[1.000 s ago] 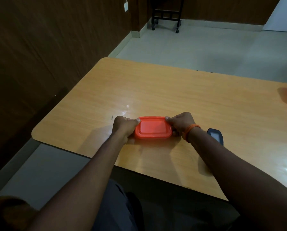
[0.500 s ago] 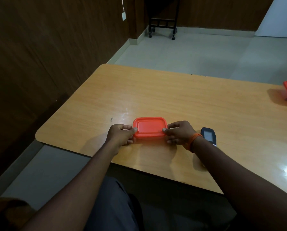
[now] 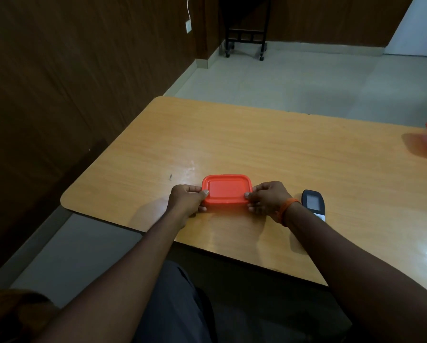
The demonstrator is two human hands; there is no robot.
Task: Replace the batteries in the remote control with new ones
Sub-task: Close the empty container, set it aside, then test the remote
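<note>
Both hands, left hand (image 3: 186, 200) and right hand (image 3: 269, 198), gripped the lidded orange box (image 3: 226, 189) by its ends, remote control (image 3: 314, 203) lying untouched beside the right wrist — lid-prying looked next, likely for batteries.

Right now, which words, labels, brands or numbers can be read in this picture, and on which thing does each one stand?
None can be read.
Orange rectangular plastic box lid: plain, no print visible.
Dark remote control with grey screen: screen blank; its white lower end shows no legible text.
White wall socket: no marking legible.
</note>
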